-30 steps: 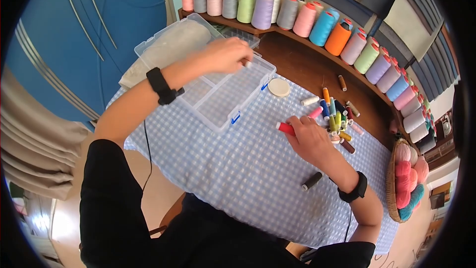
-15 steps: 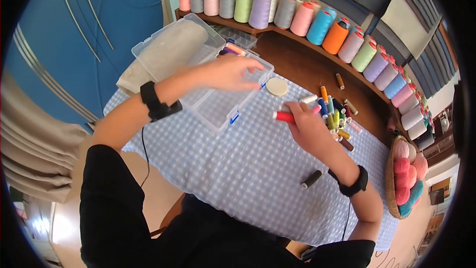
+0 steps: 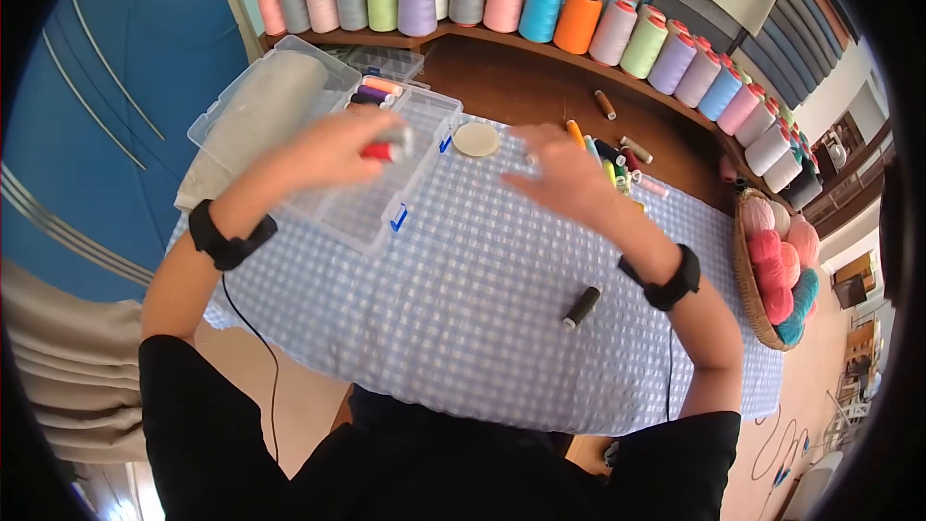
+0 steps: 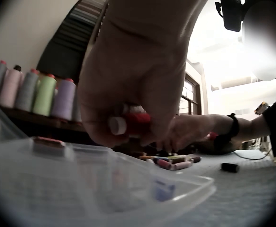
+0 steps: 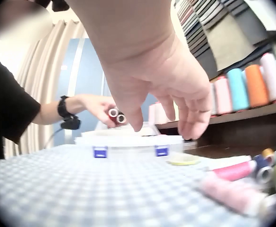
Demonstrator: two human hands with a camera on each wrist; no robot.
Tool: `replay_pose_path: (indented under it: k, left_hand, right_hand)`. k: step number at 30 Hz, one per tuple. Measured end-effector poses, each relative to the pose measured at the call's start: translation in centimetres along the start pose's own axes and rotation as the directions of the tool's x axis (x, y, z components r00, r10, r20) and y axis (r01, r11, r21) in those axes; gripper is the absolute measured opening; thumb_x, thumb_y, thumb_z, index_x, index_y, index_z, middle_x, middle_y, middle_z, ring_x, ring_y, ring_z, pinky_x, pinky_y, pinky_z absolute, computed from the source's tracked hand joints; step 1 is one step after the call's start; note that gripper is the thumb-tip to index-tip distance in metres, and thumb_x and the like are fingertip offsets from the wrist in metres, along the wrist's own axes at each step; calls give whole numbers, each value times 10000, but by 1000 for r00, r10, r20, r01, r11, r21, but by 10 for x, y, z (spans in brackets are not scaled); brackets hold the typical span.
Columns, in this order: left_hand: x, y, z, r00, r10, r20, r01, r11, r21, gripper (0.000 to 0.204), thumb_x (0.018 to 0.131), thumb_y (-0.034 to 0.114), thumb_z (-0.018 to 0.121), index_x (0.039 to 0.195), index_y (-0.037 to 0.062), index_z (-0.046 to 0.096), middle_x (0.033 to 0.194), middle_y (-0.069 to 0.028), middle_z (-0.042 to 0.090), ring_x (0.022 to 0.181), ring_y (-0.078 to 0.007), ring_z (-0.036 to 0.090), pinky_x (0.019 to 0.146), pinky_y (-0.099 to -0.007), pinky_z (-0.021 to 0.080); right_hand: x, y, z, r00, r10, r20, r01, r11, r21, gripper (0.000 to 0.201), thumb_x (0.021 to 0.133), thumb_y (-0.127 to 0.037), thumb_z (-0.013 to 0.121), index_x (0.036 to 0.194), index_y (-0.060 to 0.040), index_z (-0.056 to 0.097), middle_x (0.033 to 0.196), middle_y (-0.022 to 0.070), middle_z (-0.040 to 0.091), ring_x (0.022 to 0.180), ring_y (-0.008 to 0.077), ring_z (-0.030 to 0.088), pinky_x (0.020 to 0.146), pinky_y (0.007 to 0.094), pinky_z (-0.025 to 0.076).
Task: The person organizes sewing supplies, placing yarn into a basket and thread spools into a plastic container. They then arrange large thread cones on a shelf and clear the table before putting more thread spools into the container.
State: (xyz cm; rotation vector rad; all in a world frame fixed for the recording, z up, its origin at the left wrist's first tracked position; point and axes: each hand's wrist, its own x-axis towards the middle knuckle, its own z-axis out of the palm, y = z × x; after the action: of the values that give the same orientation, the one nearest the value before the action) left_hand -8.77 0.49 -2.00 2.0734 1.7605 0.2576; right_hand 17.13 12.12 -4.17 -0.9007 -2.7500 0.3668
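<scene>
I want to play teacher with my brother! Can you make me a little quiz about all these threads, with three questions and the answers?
1. Which of the person's hands holds the red spool?
2. True or false: on the shelf, the orange cone stands next to a bright blue cone.
3. Where does the lone dark spool lie?
A) in the basket
B) on the checked cloth
C) in the box

Key: 1. the left hand; 2. true; 3. B
</scene>
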Motion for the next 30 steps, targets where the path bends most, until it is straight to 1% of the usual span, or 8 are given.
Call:
replay_pose_path:
  k: [2, 6, 8, 18, 21, 25, 28, 30]
  left_hand:
    - [-2, -32, -10, 961, -19, -274, 81, 973, 218, 530, 702, 92, 624, 1216, 83, 495, 1082, -167, 532, 966, -312, 541, 827, -375, 435]
    - [-2, -81, -5, 960, 41, -277, 33, 966, 257, 545, 698, 92, 649, 1221, 85, 496, 1145, -146, 509, 1035, -310, 512, 874, -369, 425]
    - [0, -90, -1, 955, 39, -295, 42, 964, 264, 554, 688, 109, 686, 1213, 81, 511, 1177, -131, 502, 1072, -313, 492, 911, -365, 416]
    - [-14, -66, -8, 975, -79, -210, 117, 978, 175, 330, 756, 111, 648, 1083, 67, 632, 1038, -142, 591, 955, -310, 554, 839, -363, 444]
    - [-10, -73, -10, 971, 106, -215, -68, 982, 175, 294, 770, 79, 623, 1062, 57, 638, 1014, -128, 601, 942, -288, 560, 826, -356, 446]
    - [-6, -80, -5, 935, 142, -326, -118, 989, 94, 280, 768, 61, 618, 1047, 49, 641, 992, -119, 606, 937, -273, 560, 816, -348, 447]
    - [-6, -71, -11, 898, 185, -399, -163, 983, 89, 249, 776, 60, 624, 1023, 36, 645, 956, -103, 624, 880, -217, 581, 790, -305, 451]
    - [-8, -52, -16, 939, -20, -344, -32, 989, -144, 268, 814, 91, 621, 1076, 38, 602, 905, -76, 647, 796, -153, 592, 721, -269, 459]
  right_hand:
    - [-1, 41, -8, 985, 145, -93, -162, 964, -211, 521, 804, -399, 610, 1195, -70, 511, 1145, 205, 538, 1061, 350, 534, 890, 427, 445]
    - [5, 89, -5, 934, 334, -125, -357, 877, -321, 638, 792, -544, 566, 1225, -81, 491, 1167, 204, 537, 1098, 352, 523, 894, 461, 431]
    - [8, 89, -4, 872, 488, 46, -459, 846, -271, 748, 774, -653, 499, 1280, -104, 444, 1205, 220, 517, 1132, 372, 507, 918, 471, 412]
    - [18, 77, 4, 847, 528, 58, -489, 818, -302, 694, 747, -590, 560, 1268, -141, 475, 1237, 205, 500, 1145, 371, 503, 934, 428, 410]
    - [21, 86, 5, 854, 516, 68, -483, 834, -267, 639, 742, -537, 596, 1224, -129, 498, 1225, 206, 503, 1134, 371, 509, 911, 445, 425]
    - [17, 87, 8, 876, 483, 2, -469, 851, -235, 592, 740, -462, 630, 1199, -113, 499, 1185, 191, 530, 1102, 357, 525, 881, 447, 442]
    - [11, 75, 6, 909, 370, -193, -416, 849, -326, 493, 763, -367, 636, 1157, -90, 531, 1132, 164, 565, 1043, 332, 556, 855, 431, 456]
    - [16, 75, 9, 941, -9, -338, -66, 976, -209, 377, 792, -261, 633, 1110, -69, 568, 1094, 141, 583, 912, 304, 605, 787, 390, 488]
